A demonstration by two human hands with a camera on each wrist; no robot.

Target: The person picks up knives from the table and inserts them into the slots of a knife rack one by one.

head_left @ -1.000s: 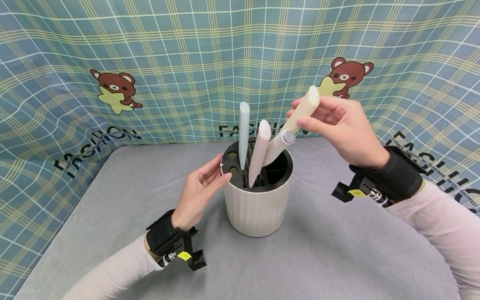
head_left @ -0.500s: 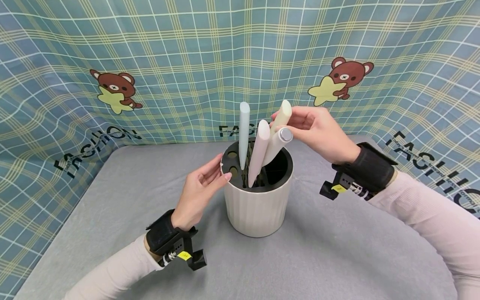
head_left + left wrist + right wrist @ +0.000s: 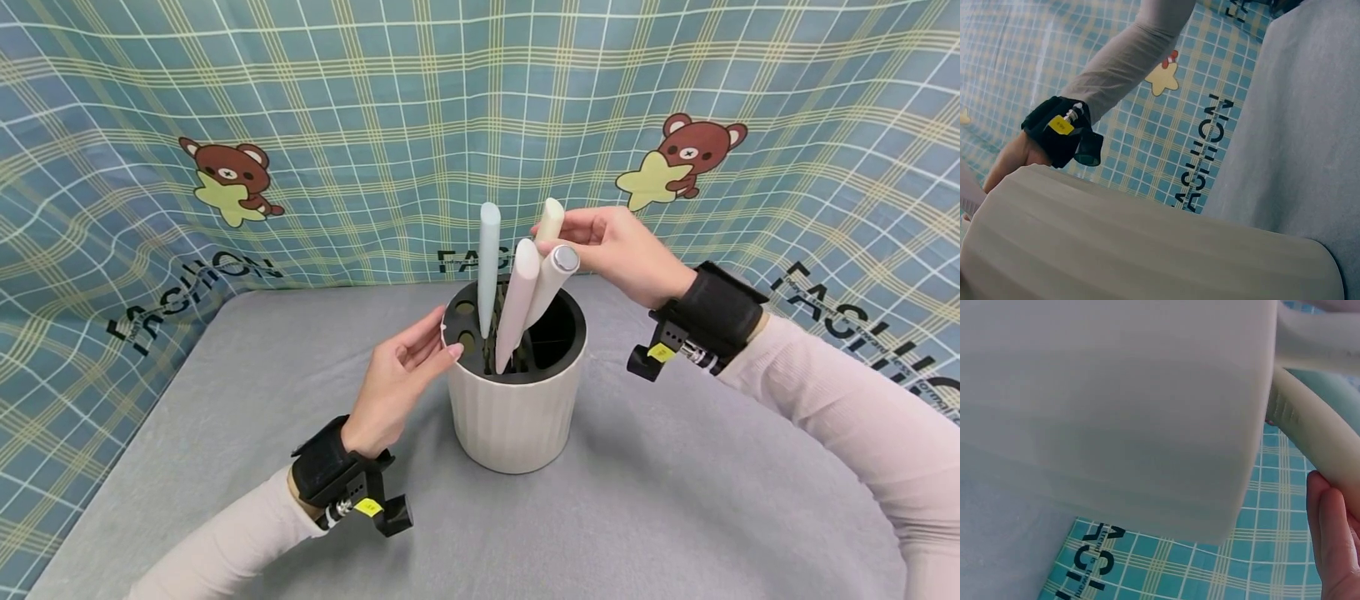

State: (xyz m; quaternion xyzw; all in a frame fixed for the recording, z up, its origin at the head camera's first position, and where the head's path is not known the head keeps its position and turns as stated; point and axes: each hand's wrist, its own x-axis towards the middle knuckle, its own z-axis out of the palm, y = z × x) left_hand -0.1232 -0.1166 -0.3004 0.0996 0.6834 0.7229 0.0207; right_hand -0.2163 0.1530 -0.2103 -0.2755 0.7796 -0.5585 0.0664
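A ribbed off-white utensil holder [image 3: 513, 429] with a black slotted top stands upright on the grey surface. At its left rim my left hand [image 3: 392, 385] grips the edge, thumb on top and fingers along the side. My right hand [image 3: 626, 254] pinches a cream-handled utensil [image 3: 551, 220] at the back of the holder; its lower end is hidden. Three other handles rise from the top: pale blue [image 3: 488, 258], pale pink [image 3: 519, 304] and white with a silver end cap [image 3: 553, 279]. In the right wrist view the cream handle [image 3: 1319, 428] slants beside the holder wall [image 3: 1104, 437].
Round holes [image 3: 466, 342] lie on the left of the black top, and a larger dark compartment [image 3: 553, 337] opens on its right. The grey cloth surface [image 3: 300, 367] ends at a blue plaid curtain [image 3: 420, 125] printed with bears.
My right hand has moved left and inward, bringing the cream handle from a strong rightward tilt to nearly upright behind the white one. The white handle has shifted slightly left; my left hand stays put.
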